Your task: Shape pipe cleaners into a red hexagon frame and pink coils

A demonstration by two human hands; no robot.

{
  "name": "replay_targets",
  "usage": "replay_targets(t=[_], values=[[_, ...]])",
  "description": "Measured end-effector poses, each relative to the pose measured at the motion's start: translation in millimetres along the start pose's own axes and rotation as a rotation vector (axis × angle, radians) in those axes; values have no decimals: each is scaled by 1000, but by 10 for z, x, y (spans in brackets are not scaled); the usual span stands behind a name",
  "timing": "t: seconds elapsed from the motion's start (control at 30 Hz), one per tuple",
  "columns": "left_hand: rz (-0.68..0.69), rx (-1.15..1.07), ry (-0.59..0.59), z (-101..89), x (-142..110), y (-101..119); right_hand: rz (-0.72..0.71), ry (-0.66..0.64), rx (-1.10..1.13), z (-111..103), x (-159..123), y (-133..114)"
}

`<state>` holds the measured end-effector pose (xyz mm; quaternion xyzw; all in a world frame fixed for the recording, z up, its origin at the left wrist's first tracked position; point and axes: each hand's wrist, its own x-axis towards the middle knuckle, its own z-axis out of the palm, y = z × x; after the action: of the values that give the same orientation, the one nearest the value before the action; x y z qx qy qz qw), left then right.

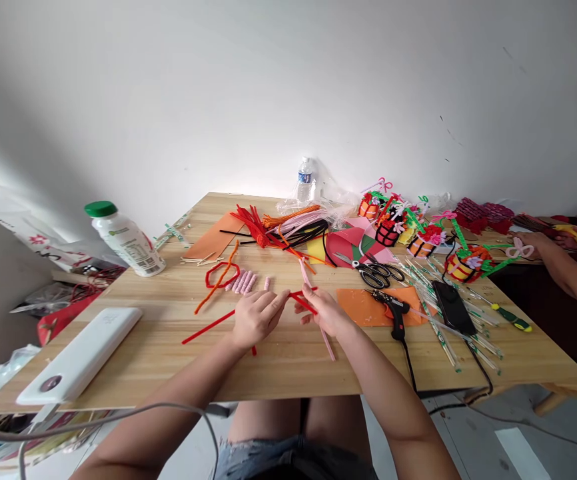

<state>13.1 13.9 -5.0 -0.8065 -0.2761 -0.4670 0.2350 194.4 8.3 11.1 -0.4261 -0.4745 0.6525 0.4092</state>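
My left hand (256, 319) and my right hand (324, 312) meet over the middle of the wooden table (288, 363), both pinching a red pipe cleaner (208, 327) that trails left across the wood. A pink stick (318, 313) lies under my right hand, and I cannot tell whether the fingers grip it too. Just beyond my hands lie several small pink coils (245, 281) and a red pipe-cleaner loop (221, 274) with an orange pipe cleaner (216, 285) across it.
A white power bank (81, 354) and a green-capped bottle (124, 239) sit at left. Scissors (377, 272), a black glue gun (393, 313), a phone (452, 306), orange sheets, loose pipe cleaners and small flower baskets (421, 235) fill the right. Another person's arm (563, 267) rests at far right.
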Motion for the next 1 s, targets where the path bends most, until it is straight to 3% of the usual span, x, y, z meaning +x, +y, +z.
replay_targets(t=[0.07,0.13,0.2,0.37,0.47,0.53,0.6,0.63,0.73,0.8,0.87,1.0], values=[[43,17,-18,-10,11,6,17,-121,77,35,-19,13],[56,7,-28,-13,23,18,-97,-141,24,30,-30,17],[7,-43,-47,-14,37,36,-308,-74,-170,-10,-39,-1],[-208,-250,-168,-21,57,66,-1034,37,-967,-94,-71,-79],[-308,-340,-185,-4,40,40,-1188,113,-1147,-78,-69,-58],[-291,-331,-128,19,19,14,-1139,267,-1060,-71,-47,-18],[-205,-253,-45,41,-1,-9,-949,375,-861,-80,-17,16],[-151,-206,-11,48,-8,-17,-810,366,-744,-89,-4,24],[-6,-108,5,44,-17,-27,-345,175,-443,-110,10,3],[71,-85,-42,28,-17,-28,-123,47,-325,-105,-3,-27],[125,-66,-85,11,-17,-28,-40,-25,-260,-93,-21,-42],[152,-35,-97,-13,-3,-22,-46,-160,-155,-105,-31,-18]])
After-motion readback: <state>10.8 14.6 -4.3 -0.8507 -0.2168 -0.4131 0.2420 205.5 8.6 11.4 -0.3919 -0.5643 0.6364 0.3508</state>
